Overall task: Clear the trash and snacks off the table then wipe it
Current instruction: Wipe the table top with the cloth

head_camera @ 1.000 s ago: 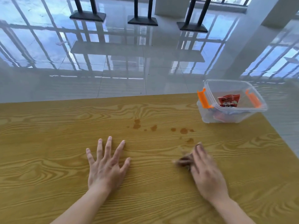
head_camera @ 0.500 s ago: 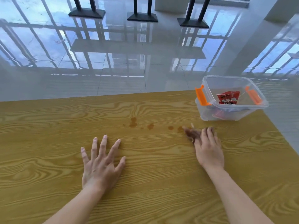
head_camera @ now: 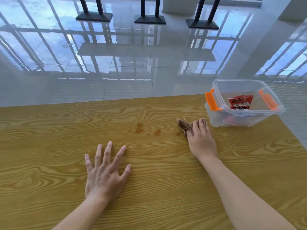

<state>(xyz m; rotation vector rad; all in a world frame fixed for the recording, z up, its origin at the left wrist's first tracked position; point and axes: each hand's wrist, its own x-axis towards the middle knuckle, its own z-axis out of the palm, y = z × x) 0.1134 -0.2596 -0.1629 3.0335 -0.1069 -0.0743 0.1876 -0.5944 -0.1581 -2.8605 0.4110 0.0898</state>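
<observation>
The clearing part looks done: no trash or loose snacks lie on the table point(head_camera: 49, 163), and a red snack packet point(head_camera: 240, 102) sits inside the clear bin point(head_camera: 216, 120) with orange latches at the far right corner. More packets may lie lower in the bin, but its wall blurs them.

Wiping is under way. The right hand point(head_camera: 201, 138) presses flat on a brown cloth point(head_camera: 184, 127), fingers together over it, pinning it to the wood rather than gripping it in a fist. The cloth pokes out to the left of the fingers, just beside the bin and near the rightmost of the brown stains point(head_camera: 139, 128). Those stains form a short row of drops running left from the cloth across the middle of the table; the largest is farthest left. They are what is left, as far as can be judged: a sweep to the left should cover them, and perhaps a pass over the rest of the surface.

The left hand point(head_camera: 106, 173) rests palm down, fingers spread wide, holding nothing, well apart from the cloth and on the near side of the stains. It braces the person and lies clear of the row.

Little stands in the way. The bin is close to the right hand, so a stroke toward the right could nudge it toward the edge. Beyond the table is a glossy tiled floor point(head_camera: 132, 63) with three black stands point(head_camera: 149, 19), well away.
</observation>
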